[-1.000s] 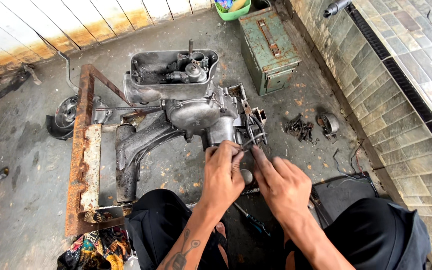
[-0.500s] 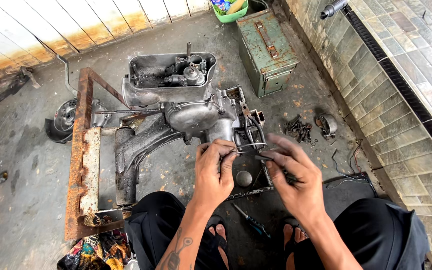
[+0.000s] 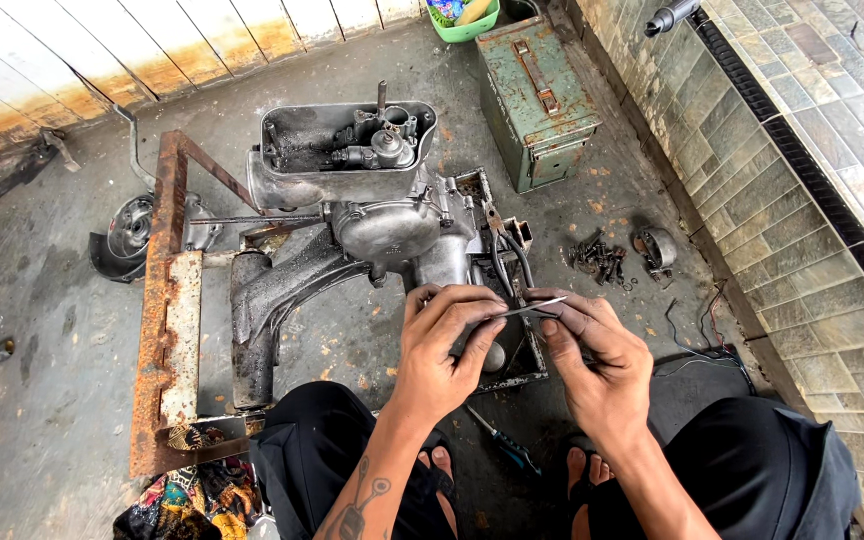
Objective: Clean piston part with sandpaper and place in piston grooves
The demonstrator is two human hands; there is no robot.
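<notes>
Over greasy engine (image 3: 372,230) on concrete floor (image 3: 42,300), your 2 hands meet. Left hand (image 3: 442,345) fingers pinched on near end of thin metal strip (image 3: 532,308); right hand (image 3: 597,355) fingers clamped on its other end, strip level between them. Strip possibly blade or gasket piece, too small to tell. Green metal box (image 3: 537,95) well apart, beyond engine. Rusty frame (image 3: 162,300) at your left.
</notes>
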